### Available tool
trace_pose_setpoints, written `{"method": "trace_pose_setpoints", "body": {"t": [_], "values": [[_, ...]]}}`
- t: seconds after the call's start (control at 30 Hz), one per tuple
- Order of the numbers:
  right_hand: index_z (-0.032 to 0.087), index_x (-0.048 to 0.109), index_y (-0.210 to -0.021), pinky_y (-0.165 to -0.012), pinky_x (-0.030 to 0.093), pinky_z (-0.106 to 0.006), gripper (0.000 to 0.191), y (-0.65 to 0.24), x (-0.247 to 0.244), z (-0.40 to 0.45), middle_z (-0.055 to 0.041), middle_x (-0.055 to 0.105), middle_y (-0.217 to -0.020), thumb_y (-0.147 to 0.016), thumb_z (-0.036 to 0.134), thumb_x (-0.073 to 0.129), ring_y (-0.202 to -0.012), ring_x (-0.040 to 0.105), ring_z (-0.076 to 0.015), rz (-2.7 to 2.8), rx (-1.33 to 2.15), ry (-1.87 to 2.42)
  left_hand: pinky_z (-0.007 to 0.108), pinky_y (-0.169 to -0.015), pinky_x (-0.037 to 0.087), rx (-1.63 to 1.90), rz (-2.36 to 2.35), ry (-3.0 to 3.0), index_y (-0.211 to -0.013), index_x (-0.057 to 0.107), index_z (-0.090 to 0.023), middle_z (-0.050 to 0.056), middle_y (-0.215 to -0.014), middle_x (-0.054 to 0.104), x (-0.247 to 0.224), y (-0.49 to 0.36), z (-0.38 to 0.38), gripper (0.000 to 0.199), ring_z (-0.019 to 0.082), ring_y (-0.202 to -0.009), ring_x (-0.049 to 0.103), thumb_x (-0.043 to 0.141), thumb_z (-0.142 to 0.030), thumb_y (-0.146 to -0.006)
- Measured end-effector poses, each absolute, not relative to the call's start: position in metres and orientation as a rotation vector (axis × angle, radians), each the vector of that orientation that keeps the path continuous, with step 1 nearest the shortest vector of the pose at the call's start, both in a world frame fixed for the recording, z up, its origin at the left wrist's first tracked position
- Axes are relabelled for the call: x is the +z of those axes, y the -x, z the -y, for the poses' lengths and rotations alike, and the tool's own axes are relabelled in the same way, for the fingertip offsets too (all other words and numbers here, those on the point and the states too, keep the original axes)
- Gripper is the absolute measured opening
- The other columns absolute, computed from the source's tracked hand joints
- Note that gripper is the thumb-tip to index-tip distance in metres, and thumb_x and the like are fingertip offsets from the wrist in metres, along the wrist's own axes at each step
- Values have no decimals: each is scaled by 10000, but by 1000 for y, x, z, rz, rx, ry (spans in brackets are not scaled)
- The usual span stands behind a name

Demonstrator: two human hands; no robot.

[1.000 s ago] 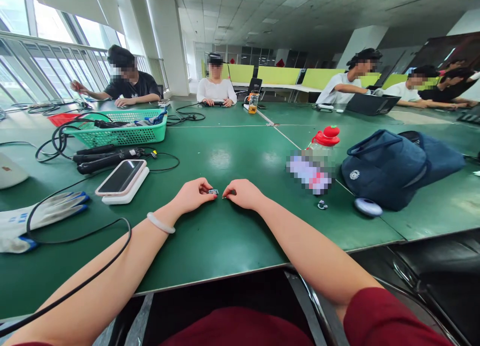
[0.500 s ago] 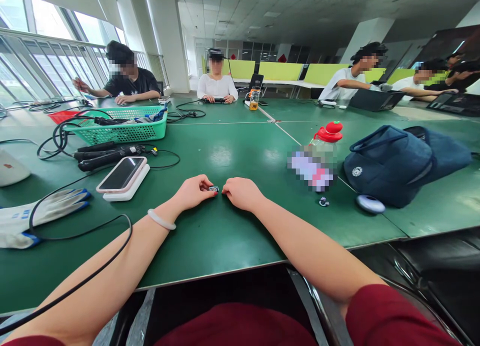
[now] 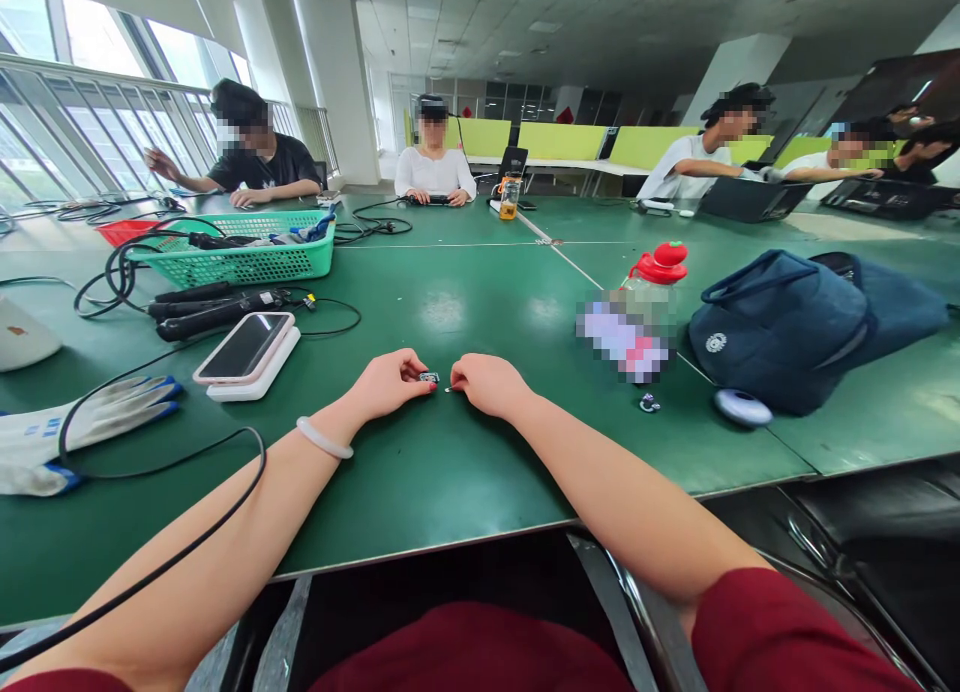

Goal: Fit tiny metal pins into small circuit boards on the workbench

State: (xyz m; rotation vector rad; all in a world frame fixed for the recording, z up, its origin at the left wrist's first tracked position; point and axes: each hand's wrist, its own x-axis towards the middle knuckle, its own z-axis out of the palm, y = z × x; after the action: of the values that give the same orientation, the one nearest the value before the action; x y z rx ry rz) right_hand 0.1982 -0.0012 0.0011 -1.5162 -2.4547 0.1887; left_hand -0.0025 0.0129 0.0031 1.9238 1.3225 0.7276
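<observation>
My left hand (image 3: 388, 383) is closed in a pinch near the middle of the table's front part. Between its thumb and fingers is a small dark rectangular piece with whitish markings (image 3: 429, 378), too small to identify. Just to the right, my right hand (image 3: 489, 383) is also pinched, its fingers curled toward the left one. A tiny whitish piece (image 3: 448, 389) shows at its fingertips. A narrow gap separates the two hands, and both rest low over the green table (image 3: 420, 482).
To the left are a phone on a white box (image 3: 247, 350), gloves (image 3: 105, 422), black cable and a green basket (image 3: 240, 262). On the right are a red-lidded bottle (image 3: 660, 264), a blue bag (image 3: 780, 327) and a round case (image 3: 742, 408). Several people sit around the table.
My right fingertips have turned and drawn slightly to the right, and a tiny whitish piece now shows at them. My left hand keeps its pinch on the small dark piece.
</observation>
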Motion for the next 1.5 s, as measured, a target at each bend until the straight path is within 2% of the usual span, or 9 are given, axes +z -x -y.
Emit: {"method": "trace_pose_setpoints", "body": {"t": [0.4, 0.9, 1.17, 1.5], "values": [[202, 656, -856, -742, 393, -238, 163, -182, 11, 14, -16, 633, -907, -900, 209, 499, -845, 567, -124, 2232, 211, 1373, 306, -657, 475, 750, -1255, -1865, -726, 529, -197, 7, -728, 668, 2, -2, -10, 350, 175, -697, 624, 759, -401, -558], [204, 679, -874, -746, 402, -237, 177, -181, 12, 15, -21, 642, -899, -902, 223, 505, -847, 580, -127, 2274, 203, 1379, 301, -650, 463, 777, -1178, -1754, -704, 518, -181, 6, -706, 654, 3, -4, -10, 406, 158, -664, 608, 794, -415, -519], [196, 670, -1067, -789, 420, -249, 240, -187, 15, 14, -35, 669, -959, -897, 284, 525, -871, 595, -137, 2167, 282, 1393, 316, -694, 485, 838, -1171, -1677, -713, 520, -182, 11, -720, 678, 6, -4, -11, 411, 161, -679, 632, 801, -415, -523], [192, 672, -906, -680, 380, -239, 217, -186, 13, 12, -15, 648, -845, -885, 367, 545, -775, 556, -117, 2174, 331, 1379, 354, -809, 493, 858, -1105, -1499, -788, 576, -163, 38, -785, 710, 9, -3, -9, 411, 170, -766, 658, 815, -387, -539]]}}
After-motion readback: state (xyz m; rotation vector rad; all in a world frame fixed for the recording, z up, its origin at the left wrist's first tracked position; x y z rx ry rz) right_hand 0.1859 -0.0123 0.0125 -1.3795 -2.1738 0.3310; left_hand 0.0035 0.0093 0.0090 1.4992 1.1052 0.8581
